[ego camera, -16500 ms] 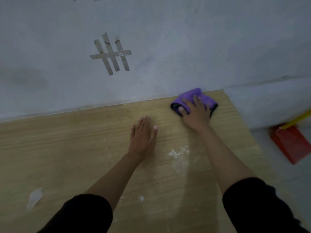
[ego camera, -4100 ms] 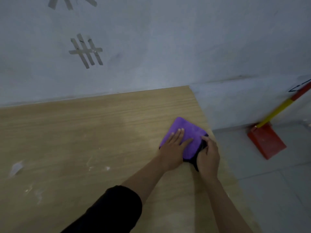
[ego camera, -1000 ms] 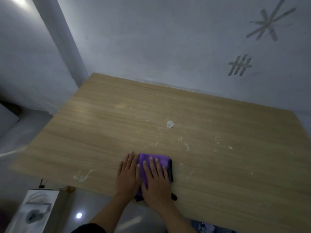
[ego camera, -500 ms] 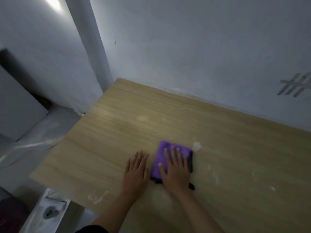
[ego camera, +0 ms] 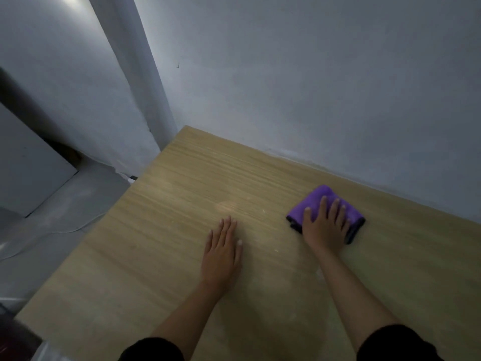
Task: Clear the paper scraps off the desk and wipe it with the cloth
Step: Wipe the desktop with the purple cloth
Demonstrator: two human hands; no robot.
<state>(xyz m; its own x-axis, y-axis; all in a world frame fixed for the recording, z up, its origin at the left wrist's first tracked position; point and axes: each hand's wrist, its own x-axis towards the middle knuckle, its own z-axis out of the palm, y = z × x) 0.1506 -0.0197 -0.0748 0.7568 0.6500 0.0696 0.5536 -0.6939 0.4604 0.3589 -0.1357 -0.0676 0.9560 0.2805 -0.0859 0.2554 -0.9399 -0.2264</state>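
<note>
A folded purple cloth [ego camera: 316, 201] with a dark edge lies on the wooden desk [ego camera: 182, 204] near the back wall. My right hand [ego camera: 325, 225] presses flat on the cloth, fingers spread and pointing toward the wall. My left hand [ego camera: 223, 251] rests flat on the bare desk to the left of the cloth, apart from it, holding nothing. Only faint white specks and dusty smears show on the wood near my arms; no larger paper scrap is visible.
The white wall [ego camera: 312, 87] runs along the desk's far edge. A wall column [ego camera: 140, 82] stands at the desk's back left corner. Grey floor [ego camera: 46, 222] with a thin white cable lies left of the desk edge, beside a leaning white panel [ego camera: 23, 165].
My right hand has pushed the cloth away from me and to the right, toward the wall. My left hand has come off the cloth's side and lies alone on the desk.
</note>
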